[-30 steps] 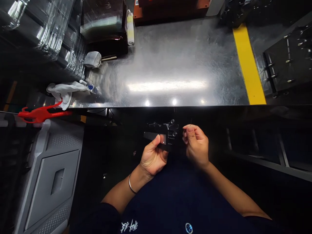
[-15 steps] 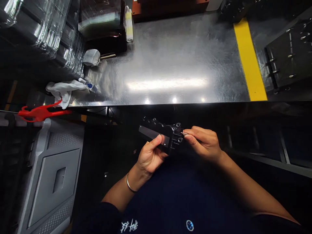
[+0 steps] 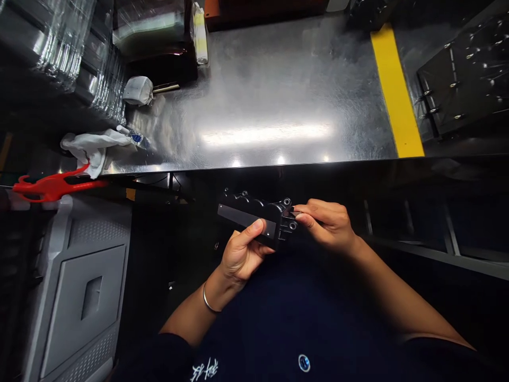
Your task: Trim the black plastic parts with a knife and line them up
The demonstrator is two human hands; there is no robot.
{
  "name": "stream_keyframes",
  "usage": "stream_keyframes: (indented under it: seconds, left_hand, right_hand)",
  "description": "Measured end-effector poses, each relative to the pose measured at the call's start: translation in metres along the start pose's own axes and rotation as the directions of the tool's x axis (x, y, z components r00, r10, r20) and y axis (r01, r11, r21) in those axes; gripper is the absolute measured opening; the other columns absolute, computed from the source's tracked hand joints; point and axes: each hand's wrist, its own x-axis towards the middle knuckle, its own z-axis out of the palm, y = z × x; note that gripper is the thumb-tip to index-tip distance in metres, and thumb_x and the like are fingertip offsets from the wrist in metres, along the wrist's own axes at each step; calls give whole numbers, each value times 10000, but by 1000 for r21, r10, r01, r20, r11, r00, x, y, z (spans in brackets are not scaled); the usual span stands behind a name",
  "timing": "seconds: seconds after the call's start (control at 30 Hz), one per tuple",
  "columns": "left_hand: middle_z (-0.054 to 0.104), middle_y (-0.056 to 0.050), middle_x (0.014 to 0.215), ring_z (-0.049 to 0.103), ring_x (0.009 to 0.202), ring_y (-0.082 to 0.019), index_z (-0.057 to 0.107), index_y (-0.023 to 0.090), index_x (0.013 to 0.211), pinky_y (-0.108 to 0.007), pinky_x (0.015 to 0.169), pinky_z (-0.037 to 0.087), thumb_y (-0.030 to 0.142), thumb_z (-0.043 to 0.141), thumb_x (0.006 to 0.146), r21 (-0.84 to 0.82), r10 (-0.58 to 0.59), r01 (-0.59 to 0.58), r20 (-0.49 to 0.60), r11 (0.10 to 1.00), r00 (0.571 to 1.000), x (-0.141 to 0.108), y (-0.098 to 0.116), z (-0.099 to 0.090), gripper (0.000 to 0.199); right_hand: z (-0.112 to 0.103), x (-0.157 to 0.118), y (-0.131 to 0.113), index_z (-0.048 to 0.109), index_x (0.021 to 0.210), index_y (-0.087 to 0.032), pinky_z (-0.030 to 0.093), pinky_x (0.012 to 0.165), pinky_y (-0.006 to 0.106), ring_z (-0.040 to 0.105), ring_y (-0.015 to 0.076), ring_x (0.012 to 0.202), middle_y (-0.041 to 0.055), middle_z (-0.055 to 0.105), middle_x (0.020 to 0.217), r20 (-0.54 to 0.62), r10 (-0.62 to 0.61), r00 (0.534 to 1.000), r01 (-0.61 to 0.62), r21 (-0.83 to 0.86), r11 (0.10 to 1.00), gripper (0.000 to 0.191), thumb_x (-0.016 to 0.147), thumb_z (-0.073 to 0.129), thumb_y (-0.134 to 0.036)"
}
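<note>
My left hand (image 3: 244, 254) is closed round the lower edge of a black ribbed part (image 3: 254, 204), its thumb pressed on a flat grey strip (image 3: 238, 216) along the part's face. The part is held tilted, in front of the bench edge. At its right end, beside two round lugs, my right hand (image 3: 330, 223) pinches a small thin blade-like piece (image 3: 295, 213) between thumb and forefinger. The tip of that piece is at the part's end; how deep it reaches is hidden.
A metal bench (image 3: 262, 79) with a yellow stripe (image 3: 397, 95) lies ahead. Left are wrapped stacks (image 3: 95, 85), a white cloth (image 3: 93, 146), a red tool (image 3: 53, 185) and a grey case (image 3: 85, 297). Black parts (image 3: 465, 79) stand at right.
The view has shifted slightly, so the bench items sit further left. My right hand's pinched piece lies closer against the part's end. The left hand's grip is the same.
</note>
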Motion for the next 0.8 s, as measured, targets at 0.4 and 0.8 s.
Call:
stream_keyframes:
  seconds: [0.4, 0.8]
  left_hand:
    - [666, -31, 625, 658, 543, -129, 647, 84, 651, -172, 444, 544, 55, 641, 797, 14, 8, -7, -142, 1000, 990, 1, 1, 2, 149]
    - [651, -43, 634, 622, 647, -151, 708, 102, 632, -252, 676, 530, 313, 819, 673, 359, 338, -358, 120, 862, 934, -2, 8, -12, 242]
  right_hand:
    - [35, -11, 14, 766, 849, -188, 476, 498, 243, 560, 107, 513, 47, 692, 668, -212, 214, 953, -197, 96, 976, 233, 876, 594, -343]
    - [6, -8, -17, 763, 856, -180, 466, 514, 208, 593, 97, 568, 29, 677, 675, 72, 316, 946, -324, 188, 927, 235, 905, 570, -304]
